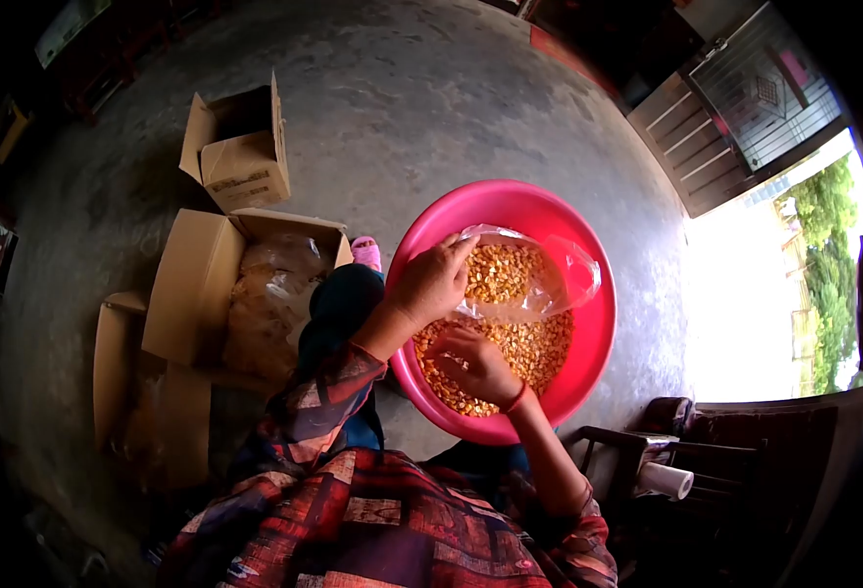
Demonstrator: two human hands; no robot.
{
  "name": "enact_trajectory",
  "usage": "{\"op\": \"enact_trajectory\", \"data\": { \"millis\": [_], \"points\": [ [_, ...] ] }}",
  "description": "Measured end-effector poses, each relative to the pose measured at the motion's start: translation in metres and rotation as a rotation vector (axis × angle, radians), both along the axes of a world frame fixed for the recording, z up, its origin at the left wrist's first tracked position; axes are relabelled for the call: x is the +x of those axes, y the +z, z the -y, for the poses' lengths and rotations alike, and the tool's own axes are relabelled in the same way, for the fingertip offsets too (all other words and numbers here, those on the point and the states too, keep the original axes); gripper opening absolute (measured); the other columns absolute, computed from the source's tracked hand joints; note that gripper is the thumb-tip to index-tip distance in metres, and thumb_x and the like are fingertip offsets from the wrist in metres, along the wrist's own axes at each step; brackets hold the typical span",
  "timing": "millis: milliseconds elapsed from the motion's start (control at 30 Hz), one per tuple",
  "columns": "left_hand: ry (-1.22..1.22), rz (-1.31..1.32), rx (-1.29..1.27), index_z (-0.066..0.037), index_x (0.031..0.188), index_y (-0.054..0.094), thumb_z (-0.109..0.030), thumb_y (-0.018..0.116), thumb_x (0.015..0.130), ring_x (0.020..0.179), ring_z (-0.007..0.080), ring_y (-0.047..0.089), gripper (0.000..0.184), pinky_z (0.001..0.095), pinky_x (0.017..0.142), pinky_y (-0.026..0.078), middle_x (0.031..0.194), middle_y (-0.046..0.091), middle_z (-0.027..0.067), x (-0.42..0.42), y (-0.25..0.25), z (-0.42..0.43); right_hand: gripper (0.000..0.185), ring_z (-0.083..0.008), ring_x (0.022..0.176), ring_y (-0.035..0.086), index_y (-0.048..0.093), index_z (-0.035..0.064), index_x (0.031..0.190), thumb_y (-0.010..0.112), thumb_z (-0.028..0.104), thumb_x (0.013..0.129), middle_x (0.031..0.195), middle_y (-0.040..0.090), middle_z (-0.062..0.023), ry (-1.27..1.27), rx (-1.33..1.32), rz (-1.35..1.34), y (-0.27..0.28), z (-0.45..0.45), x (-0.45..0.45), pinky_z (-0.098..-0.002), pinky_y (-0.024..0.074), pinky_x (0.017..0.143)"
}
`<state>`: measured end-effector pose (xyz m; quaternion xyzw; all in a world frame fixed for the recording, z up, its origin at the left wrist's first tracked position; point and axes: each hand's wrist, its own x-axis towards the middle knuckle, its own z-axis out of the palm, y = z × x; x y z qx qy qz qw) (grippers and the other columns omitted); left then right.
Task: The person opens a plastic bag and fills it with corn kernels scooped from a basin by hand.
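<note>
A large pink basin (605,323) holds a layer of loose yellow-orange corn kernels (547,348). Over them lies a clear plastic bag (546,297) with more kernels inside, its loose end towards the right rim. My left hand (435,280) is closed on the bag's left edge, thumb and fingers pinching the film. Just below the bag, my right hand (477,368) is low over the loose kernels, back up, with its fingers curled. What those fingers hold, if anything, is hidden beneath them.
Left of my legs stands an open cardboard box (188,284) filled with clear bags (265,309). Another open carton (247,169) is behind it, and a third (181,421) nearer me. A dark chair with a white roll (665,480) stands at right, below a bright doorway (745,314).
</note>
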<state>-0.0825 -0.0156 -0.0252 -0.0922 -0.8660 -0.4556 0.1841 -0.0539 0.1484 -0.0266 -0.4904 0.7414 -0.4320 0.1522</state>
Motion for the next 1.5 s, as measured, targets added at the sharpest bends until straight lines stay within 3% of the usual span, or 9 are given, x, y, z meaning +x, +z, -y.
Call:
{"op": "enact_trajectory", "data": {
  "millis": [33,200,667,900,1000,1067,1133,1200,1500],
  "points": [
    [-0.006,0.022,0.014,0.003,0.120,0.050,-0.002,0.046,0.082,0.103,0.0367,0.055,0.038,0.0391,0.087,0.046,0.111,0.056,0.0236,0.000,0.001,-0.001,0.017,-0.0312,0.098,0.054,0.061,0.0053,0.094,0.058,0.010,0.079,0.097,0.060,-0.0122,-0.011,0.109,-0.037,-0.004,0.002,0.006,-0.0397,0.0434,0.086],
    [0.008,-0.004,-0.026,0.003,0.119,0.050,-0.002,0.046,0.082,0.103,0.0363,0.055,0.038,0.0390,0.087,0.045,0.111,0.056,0.0234,0.000,-0.001,0.000,0.035,-0.0305,0.117,0.042,0.053,0.0055,0.113,0.053,0.018,0.081,0.120,0.049,-0.0124,-0.080,0.306,-0.386,-0.034,0.017,0.013,-0.0417,0.0334,0.098],
    [-0.010,-0.003,-0.009,0.004,0.118,0.050,-0.004,0.047,0.083,0.103,0.0367,0.055,0.036,0.0390,0.087,0.046,0.111,0.056,0.0242,0.000,0.000,0.000,0.016,-0.0291,0.075,0.059,0.057,0.0084,0.085,0.051,0.023,0.086,0.075,0.059,-0.0124,-0.054,0.356,-0.377,-0.029,0.003,0.026,-0.0404,0.0459,0.069],
    [-0.018,-0.035,-0.028,0.004,0.119,0.049,-0.004,0.047,0.084,0.103,0.0362,0.055,0.036,0.0387,0.087,0.046,0.112,0.056,0.0240,-0.003,-0.006,0.000,0.017,-0.0318,0.063,0.059,0.056,0.0067,0.082,0.051,0.022,0.087,0.069,0.058,-0.0161,-0.028,0.500,-0.289,-0.014,-0.007,0.025,-0.0398,0.0478,0.055],
    [-0.025,-0.010,-0.030,0.004,0.119,0.049,-0.004,0.047,0.084,0.104,0.0360,0.055,0.036,0.0387,0.088,0.046,0.112,0.056,0.0238,-0.002,-0.005,0.000,0.018,-0.0256,0.057,0.057,0.054,0.0053,0.081,0.050,0.020,0.090,0.064,0.056,-0.0113,-0.163,0.147,-0.012,-0.023,-0.015,0.019,-0.0346,0.0464,0.051],
    [-0.023,0.003,-0.037,0.004,0.119,0.049,-0.004,0.047,0.084,0.104,0.0359,0.055,0.037,0.0387,0.088,0.046,0.112,0.056,0.0237,-0.001,-0.004,0.000,0.019,-0.0172,0.052,0.052,0.052,0.0049,0.082,0.048,0.019,0.093,0.064,0.053,-0.0042,-0.557,0.028,0.762,-0.004,-0.015,0.019,-0.0285,0.0433,0.048],
    [-0.022,0.010,-0.040,0.004,0.119,0.049,-0.004,0.047,0.083,0.104,0.0358,0.055,0.037,0.0387,0.088,0.046,0.112,0.056,0.0236,-0.001,-0.003,0.000,0.021,-0.0095,0.051,0.046,0.052,0.0059,0.083,0.044,0.021,0.095,0.064,0.048,0.0010,-0.636,-0.076,0.956,0.005,-0.020,0.014,-0.0228,0.0364,0.044],
    [-0.026,0.011,-0.036,0.004,0.119,0.049,-0.004,0.047,0.083,0.104,0.0358,0.055,0.037,0.0387,0.088,0.046,0.112,0.055,0.0236,-0.001,-0.002,-0.001,0.018,-0.0074,0.049,0.041,0.051,0.0074,0.085,0.044,0.021,0.095,0.064,0.046,0.0015,-0.584,-0.566,1.349,-0.001,-0.029,0.008,-0.0195,0.0306,0.042],
    [-0.015,-0.008,-0.033,0.004,0.119,0.049,-0.003,0.047,0.083,0.103,0.0360,0.055,0.037,0.0385,0.087,0.046,0.112,0.056,0.0235,-0.002,-0.005,0.000,0.019,-0.0037,0.042,0.026,0.050,0.0087,0.088,0.043,0.024,0.096,0.058,0.035,0.0055,-0.514,-0.329,1.401,0.000,-0.031,0.022,-0.0193,0.0201,0.037]
  ]
}}
